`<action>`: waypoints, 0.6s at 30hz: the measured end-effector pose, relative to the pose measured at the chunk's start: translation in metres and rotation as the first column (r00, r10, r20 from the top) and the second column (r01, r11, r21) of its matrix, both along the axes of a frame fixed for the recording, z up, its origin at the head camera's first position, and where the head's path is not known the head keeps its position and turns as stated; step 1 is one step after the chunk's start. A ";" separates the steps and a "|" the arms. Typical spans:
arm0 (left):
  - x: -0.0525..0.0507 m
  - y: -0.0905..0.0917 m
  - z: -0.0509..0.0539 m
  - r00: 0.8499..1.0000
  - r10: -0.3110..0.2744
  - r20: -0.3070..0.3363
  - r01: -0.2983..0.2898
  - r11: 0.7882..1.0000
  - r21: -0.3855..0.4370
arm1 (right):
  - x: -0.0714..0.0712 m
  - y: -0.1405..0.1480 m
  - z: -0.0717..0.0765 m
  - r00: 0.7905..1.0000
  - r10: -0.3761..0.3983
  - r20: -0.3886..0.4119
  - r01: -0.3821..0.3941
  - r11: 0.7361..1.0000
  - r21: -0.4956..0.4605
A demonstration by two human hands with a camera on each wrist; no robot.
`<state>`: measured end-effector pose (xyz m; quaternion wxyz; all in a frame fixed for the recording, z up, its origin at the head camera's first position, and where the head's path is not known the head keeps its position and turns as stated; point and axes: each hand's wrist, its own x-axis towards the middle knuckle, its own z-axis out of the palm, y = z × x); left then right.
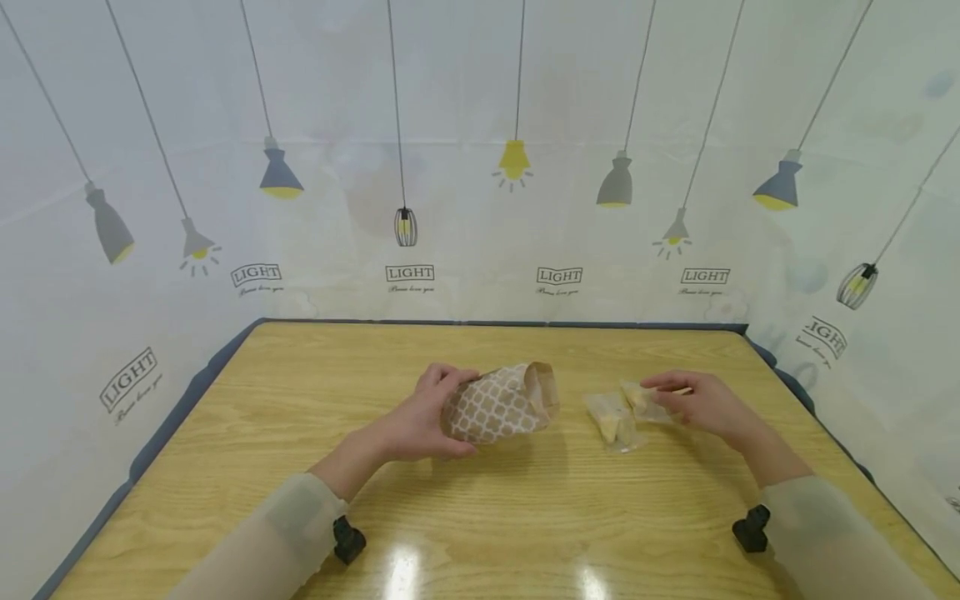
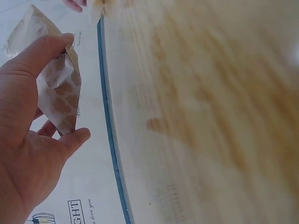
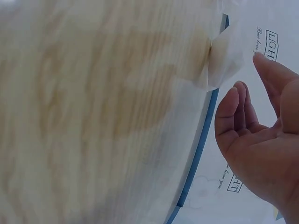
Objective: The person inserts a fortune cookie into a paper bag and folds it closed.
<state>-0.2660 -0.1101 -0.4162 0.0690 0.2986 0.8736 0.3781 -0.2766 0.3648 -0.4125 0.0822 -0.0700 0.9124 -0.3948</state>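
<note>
The left hand (image 1: 423, 421) grips a brown paper bag with a white lattice pattern (image 1: 491, 407) above the yellowish wood-grain worktop (image 1: 510, 496), its mouth toward the right, and squeezing harder could crumple that opening narrow. The right hand (image 1: 708, 406) has thumb and fingers parted at a clear plastic packet with pale yellow contents (image 1: 636, 397), contact unclear; its probably slick film could slip from a shallow pinch, or the similar clear packet (image 1: 613, 425) just beside it be dragged along.
</note>
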 end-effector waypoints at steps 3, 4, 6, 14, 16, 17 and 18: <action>-0.001 0.000 -0.001 1.000 0.001 -0.002 -0.001 1.000 0.000 | -0.004 -0.005 -0.002 1.000 -0.006 -0.004 0.006 0.999 0.037; -0.001 0.001 -0.001 1.000 0.000 -0.004 0.000 1.000 -0.002 | -0.005 -0.006 -0.003 1.000 -0.009 -0.001 0.009 0.999 0.045; -0.001 0.001 -0.001 1.000 0.001 -0.008 -0.001 1.000 -0.003 | -0.006 -0.008 -0.004 1.000 -0.004 -0.001 0.005 0.998 0.064; 0.001 0.001 0.001 1.000 -0.003 -0.012 0.003 1.000 0.003 | -0.004 -0.012 -0.002 1.000 0.012 -0.007 -0.011 0.992 0.127; 0.001 0.000 0.001 1.000 -0.003 -0.012 0.003 1.000 0.002 | -0.003 -0.014 -0.001 1.000 0.022 0.013 -0.023 0.996 0.091; 0.001 0.000 0.001 1.000 -0.002 -0.013 0.002 1.000 0.000 | -0.002 -0.014 -0.001 0.999 0.026 0.022 -0.028 0.997 0.074; 0.001 0.000 0.001 1.000 -0.002 -0.012 0.002 1.000 -0.001 | -0.002 -0.015 -0.001 0.999 0.032 0.026 -0.033 0.998 0.060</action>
